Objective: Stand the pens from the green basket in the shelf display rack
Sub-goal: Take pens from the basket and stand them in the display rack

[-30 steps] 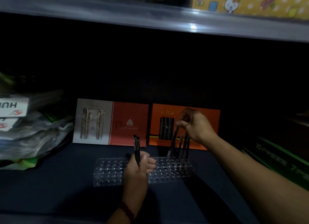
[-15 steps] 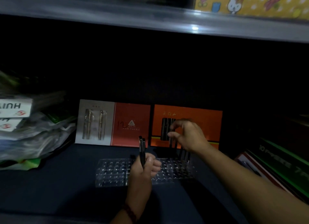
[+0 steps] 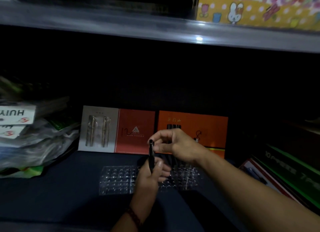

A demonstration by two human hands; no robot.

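Black pens [image 3: 151, 155] in left hand [image 3: 150, 179], above rack [image 3: 117, 179]

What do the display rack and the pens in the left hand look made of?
Display rack: clear, glossy hard plastic by the look; the dark shelf shows through it and its round sockets glint. Pens in the left hand: black, smooth and shiny, probably plastic; a highlight sits on the cap, but too dark to rule out metal.

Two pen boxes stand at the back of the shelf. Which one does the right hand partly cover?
The orange box on the right: the right hand hides its lower left part. The grey-and-red box is clear of it.
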